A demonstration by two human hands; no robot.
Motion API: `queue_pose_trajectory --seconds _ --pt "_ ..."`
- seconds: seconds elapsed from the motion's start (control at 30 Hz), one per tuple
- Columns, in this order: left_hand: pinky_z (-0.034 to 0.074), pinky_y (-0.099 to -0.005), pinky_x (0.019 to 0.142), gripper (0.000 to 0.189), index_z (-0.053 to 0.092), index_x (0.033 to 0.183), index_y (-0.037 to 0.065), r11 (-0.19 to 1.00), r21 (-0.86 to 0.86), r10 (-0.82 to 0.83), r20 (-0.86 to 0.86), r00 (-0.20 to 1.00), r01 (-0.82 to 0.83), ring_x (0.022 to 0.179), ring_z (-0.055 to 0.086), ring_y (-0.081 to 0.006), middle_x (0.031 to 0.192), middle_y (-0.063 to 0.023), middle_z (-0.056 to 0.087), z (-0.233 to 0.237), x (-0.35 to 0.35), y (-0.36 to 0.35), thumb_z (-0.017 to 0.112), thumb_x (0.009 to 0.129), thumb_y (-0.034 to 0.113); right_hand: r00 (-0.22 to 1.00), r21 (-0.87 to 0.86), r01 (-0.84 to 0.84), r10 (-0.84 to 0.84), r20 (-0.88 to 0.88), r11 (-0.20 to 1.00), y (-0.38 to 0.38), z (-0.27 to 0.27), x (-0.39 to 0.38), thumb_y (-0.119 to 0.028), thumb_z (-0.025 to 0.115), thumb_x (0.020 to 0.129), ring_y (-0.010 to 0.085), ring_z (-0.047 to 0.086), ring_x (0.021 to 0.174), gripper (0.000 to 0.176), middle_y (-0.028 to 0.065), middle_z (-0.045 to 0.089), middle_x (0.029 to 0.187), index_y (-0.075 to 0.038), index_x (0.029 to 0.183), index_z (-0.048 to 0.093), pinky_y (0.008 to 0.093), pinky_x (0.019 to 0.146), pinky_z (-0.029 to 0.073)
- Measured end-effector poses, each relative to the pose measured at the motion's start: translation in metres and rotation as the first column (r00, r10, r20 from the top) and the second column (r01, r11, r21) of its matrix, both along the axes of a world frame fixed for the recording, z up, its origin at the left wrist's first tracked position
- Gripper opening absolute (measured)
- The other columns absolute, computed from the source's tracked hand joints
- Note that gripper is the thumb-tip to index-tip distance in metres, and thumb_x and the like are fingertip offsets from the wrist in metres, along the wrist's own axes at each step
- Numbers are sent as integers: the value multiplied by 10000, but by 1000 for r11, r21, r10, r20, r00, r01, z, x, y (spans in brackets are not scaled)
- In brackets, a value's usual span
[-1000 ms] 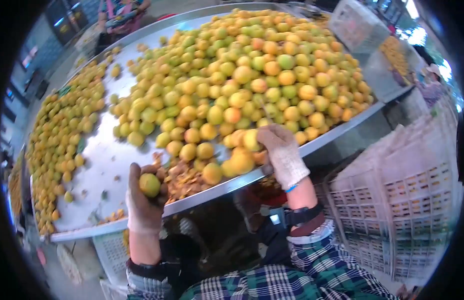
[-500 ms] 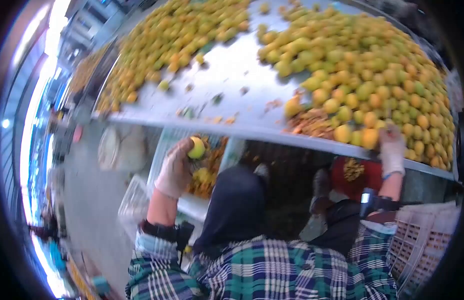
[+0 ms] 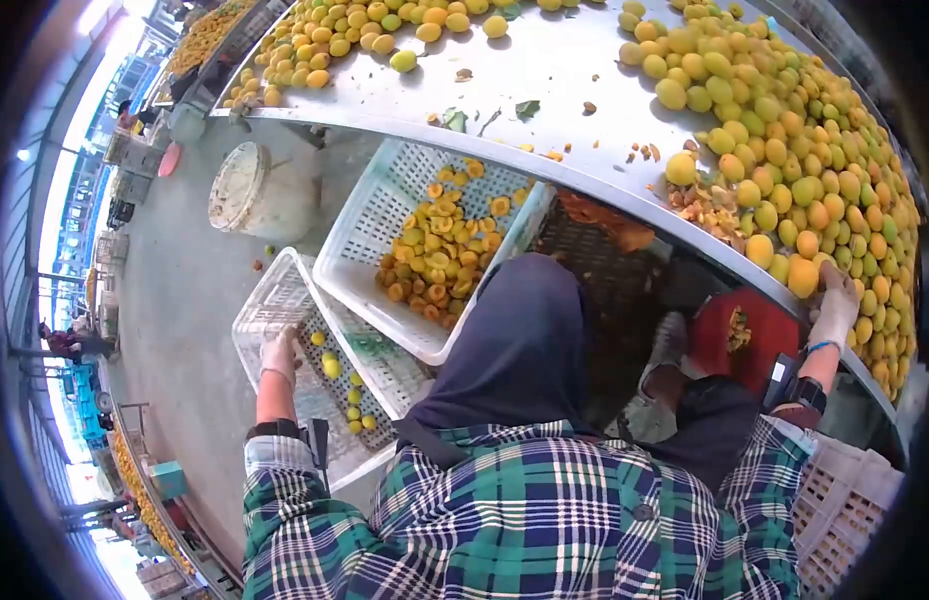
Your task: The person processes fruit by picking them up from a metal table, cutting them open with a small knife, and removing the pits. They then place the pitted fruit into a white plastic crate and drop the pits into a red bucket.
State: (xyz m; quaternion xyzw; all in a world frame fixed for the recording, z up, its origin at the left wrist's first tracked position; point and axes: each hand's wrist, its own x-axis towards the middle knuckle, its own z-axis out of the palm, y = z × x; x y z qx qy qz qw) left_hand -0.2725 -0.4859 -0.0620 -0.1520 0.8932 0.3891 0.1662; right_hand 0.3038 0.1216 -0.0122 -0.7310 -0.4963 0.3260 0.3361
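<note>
My left hand, in a pale glove, is over the white crate at the lower left, where several yellow-green fruits lie. Its fingers point down and are too small to read; no fruit shows in them. At the table's right front edge my right hand, also gloved, touches an orange-yellow fruit beside the large heap of fruit. What its fingers hold, if anything, is partly hidden. Brown scraps lie left of that hand.
A larger white crate holds halved fruit. The metal table bears another fruit pile at its left. Below are a red tub and my knee. A whitish bucket stands on the floor. A slatted crate is lower right.
My left hand has moved down and left to the lower crate, and the yellow-green fruit no longer shows in it. The view has turned, bringing both crates into sight. My right hand remains at the heap.
</note>
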Motion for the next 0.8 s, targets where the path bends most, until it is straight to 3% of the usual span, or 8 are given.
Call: queue_pose_trajectory --seconds 0.07,0.13,0.17,0.23,0.33,0.47,0.67,0.8 --pt "535 -362 678 414 576 1205 19 981 186 -54 -41 998 61 909 614 -237 1055 -103 593 9 -3 37 616 885 279 955 180 -228 184 231 957 48 -66 43 -262 622 855 241 613 798 263 128 654 933 -61 1014 676 372 633 480" --pt "514 -331 710 484 560 1277 30 956 263 -133 -19 991 133 864 606 -207 1137 -100 610 39 2 92 627 891 314 170 92 -772 65 983 629 25 -41 49 -108 601 828 309 633 932 216 152 673 1003 -81 1024 689 426 817 500" --pt "512 -321 715 463 555 1280 23 927 297 -213 -87 973 229 871 607 -196 1115 -90 615 44 2 118 611 911 298 334 190 -755 119 935 628 20 -41 40 -50 587 785 322 635 953 260 142 675 995 -92 1018 694 445 854 504" --pt "511 -305 724 425 551 1277 11 824 388 -365 -194 910 413 884 611 -179 1088 -77 622 55 12 186 580 944 273 145 84 -793 53 988 604 6 -31 27 -36 598 785 346 610 1096 300 208 635 1177 -70 1071 683 435 926 504" --pt "514 -296 738 395 565 1258 4 592 485 -562 -323 761 643 894 615 -160 1074 -70 622 81 58 285 558 960 263 944 142 -220 174 281 965 -5 -7 -10 -447 687 773 364 633 1044 530 224 670 1104 -58 1132 670 409 907 492" --pt "521 -303 796 378 578 1238 8 229 534 -827 -335 452 814 917 635 -173 1105 -91 642 116 146 375 556 964 268 955 69 -157 134 265 985 -12 18 -17 -433 684 730 393 637 992 511 248 673 995 -30 1045 680 423 866 500" --pt "514 -320 843 461 560 1207 -47 -221 509 -968 -222 -121 832 930 642 -182 1057 -119 655 165 238 465 551 938 327 909 135 78 -15 -417 988 -28 39 8 -341 644 787 200 590 604 375 98 626 730 -27 989 673 303 559 466" --pt "517 -325 821 434 548 1232 -36 -199 616 -963 -268 -34 762 925 641 -197 1108 -128 643 159 267 520 530 968 307 646 114 42 60 -761 993 -58 70 6 -242 567 850 95 409 372 276 26 555 651 -30 1014 630 238 345 299"
